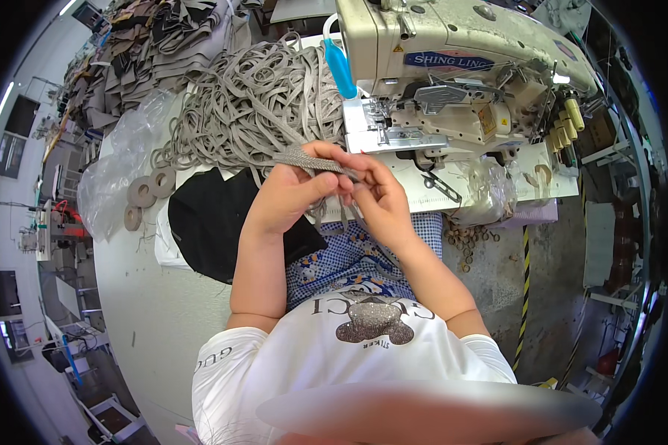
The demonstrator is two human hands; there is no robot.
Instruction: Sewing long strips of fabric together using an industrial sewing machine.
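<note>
Nearest, your white shirt (pixel 312 363) has a bear print, and blue checked cloth (pixel 426 233) covers your lap. Above it, your left hand (pixel 289 194) grasps a folded grey strap (pixel 312 161) between thumb and fingers; your right hand (pixel 382 204) pinches its end, fingertips nearly meeting the left's. Loose strands hang below. Black fabric (pixel 208 215) lies left of your left wrist, with grey rolls (pixel 151 199) beyond. Farther off, a tangled strap pile (pixel 252 96) sits beside a cream sewing machine (pixel 423 33); a heap of cut fabric (pixel 145 55) rises behind at left.
</note>
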